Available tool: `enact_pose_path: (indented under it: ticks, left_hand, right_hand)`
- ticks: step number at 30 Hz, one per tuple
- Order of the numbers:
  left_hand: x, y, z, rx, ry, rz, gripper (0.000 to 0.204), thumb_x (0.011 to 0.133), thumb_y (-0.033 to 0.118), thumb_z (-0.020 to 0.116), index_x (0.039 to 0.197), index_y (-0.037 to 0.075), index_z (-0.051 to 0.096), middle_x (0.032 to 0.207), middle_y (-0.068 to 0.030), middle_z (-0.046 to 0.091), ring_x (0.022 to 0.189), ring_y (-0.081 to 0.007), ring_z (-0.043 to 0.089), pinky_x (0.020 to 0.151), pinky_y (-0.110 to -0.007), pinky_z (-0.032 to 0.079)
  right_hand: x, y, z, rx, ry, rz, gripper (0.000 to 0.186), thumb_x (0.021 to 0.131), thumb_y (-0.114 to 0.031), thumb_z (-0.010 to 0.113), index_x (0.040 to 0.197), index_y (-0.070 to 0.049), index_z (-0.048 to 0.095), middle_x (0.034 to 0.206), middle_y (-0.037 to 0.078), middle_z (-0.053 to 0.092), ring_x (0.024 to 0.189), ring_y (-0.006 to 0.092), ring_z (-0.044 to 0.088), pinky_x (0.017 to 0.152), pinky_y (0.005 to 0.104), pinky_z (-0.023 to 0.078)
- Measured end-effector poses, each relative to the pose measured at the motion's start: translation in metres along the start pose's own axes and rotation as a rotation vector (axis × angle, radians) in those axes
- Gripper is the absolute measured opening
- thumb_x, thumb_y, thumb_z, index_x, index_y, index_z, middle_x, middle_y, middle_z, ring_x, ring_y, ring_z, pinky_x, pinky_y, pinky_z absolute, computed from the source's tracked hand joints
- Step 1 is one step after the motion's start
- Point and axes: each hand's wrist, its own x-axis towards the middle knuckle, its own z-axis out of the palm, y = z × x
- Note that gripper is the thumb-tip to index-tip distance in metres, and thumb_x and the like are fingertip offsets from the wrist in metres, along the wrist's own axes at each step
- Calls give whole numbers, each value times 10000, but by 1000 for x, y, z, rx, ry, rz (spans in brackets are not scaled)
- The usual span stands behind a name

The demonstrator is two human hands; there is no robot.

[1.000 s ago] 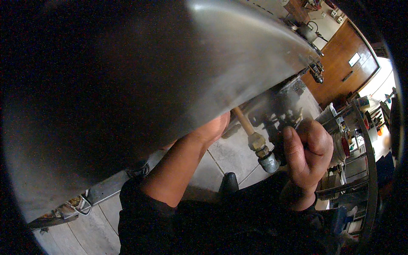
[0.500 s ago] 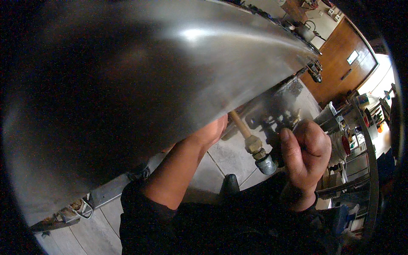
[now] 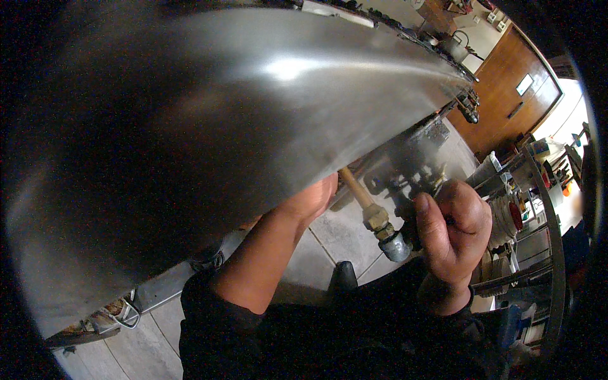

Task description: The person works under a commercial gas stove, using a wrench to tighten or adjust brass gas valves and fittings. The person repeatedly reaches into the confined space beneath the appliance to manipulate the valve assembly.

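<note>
My left hand point(image 3: 315, 195) reaches under the edge of a large shiny metal panel point(image 3: 253, 120), and its fingers are hidden there. Beside it a yellowish pipe point(image 3: 354, 187) slants down and out to a brass hex fitting point(image 3: 375, 217), which ends in a grey metal elbow point(image 3: 396, 247). My right hand point(image 3: 457, 231) is closed just right of the elbow, thumb pressed towards the curled fingers. Whatever it grips is hidden from me. Dark, blurred metal parts point(image 3: 405, 183) with a brass-coloured piece lie behind the right hand.
Grey floor tiles point(image 3: 323, 237) lie below. To the right stands a metal rack point(image 3: 554, 253) with stacked containers point(image 3: 505, 218). A wooden door point(image 3: 506, 88) is at the far right, and a pot point(image 3: 453, 47) sits beyond the panel. A white cable loop point(image 3: 132, 313) hangs lower left.
The view has shifted slightly, showing more of the panel's far edge. The pipe end and elbow sit a little further left in view. Both hands keep nearly the same pose.
</note>
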Motion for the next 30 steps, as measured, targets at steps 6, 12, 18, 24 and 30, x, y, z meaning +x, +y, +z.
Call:
enact_pose_path:
  ticks: [6,12,18,24,30]
  left_hand:
    - [-2,3,3,48,56,-96,209,852,131,583,1032,26,590,954,-92,592,828,-205,590,700,-341,513]
    - [-2,8,2,82,-189,-165,383,902,319,467,1139,25,533,1027,-97,572,863,-223,569,724,-384,507]
    - [23,1,-57,90,-283,-353,514,849,403,505,1170,1,503,1038,-90,544,785,-194,521,715,-358,466]
    - [22,11,-49,-35,-469,-307,466,766,377,634,1076,43,537,975,-48,524,761,-150,486,679,-324,423]
    - [13,14,-33,-66,-444,-396,294,813,279,631,1022,85,561,878,-5,541,718,-132,499,645,-306,439]
  right_hand:
    - [0,0,0,-5,16,-5,253,714,26,643,636,-49,414,524,73,411,407,246,406,391,347,288]
    - [3,-2,-1,14,-6,18,260,714,23,636,613,-45,406,519,73,403,406,253,402,393,347,288]
    - [2,-4,-2,-12,14,61,272,714,6,633,585,-40,399,508,81,386,402,262,390,393,360,276]
    - [1,-3,-2,-21,1,69,283,719,-15,635,575,-45,394,505,86,382,405,277,387,394,367,279]
    - [2,-4,-2,-17,5,73,272,720,-17,635,578,-45,405,508,87,396,410,275,405,397,361,299]
